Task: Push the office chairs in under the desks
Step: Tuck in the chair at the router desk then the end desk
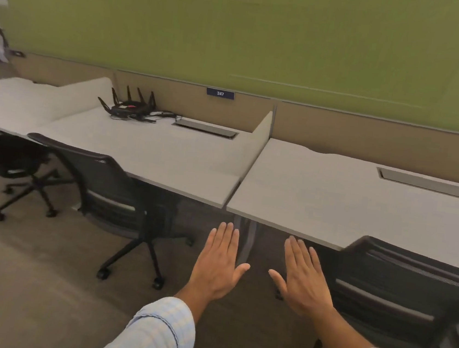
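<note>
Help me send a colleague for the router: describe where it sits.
Follow the green wall down to the desk under the 247 sign. The router sits at its back left, black with upright antennas, the only device on any desktop.

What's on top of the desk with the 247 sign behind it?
A black router with upright antennas sits at the back of the desk, cables trailing toward a closed cable hatch. Inside the hatch is hidden.

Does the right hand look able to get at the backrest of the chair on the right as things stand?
Probably yes. The right hand is open and empty, just left of the right chair's backrest, with only bare floor between them. The left hand is clear of that path.
</note>
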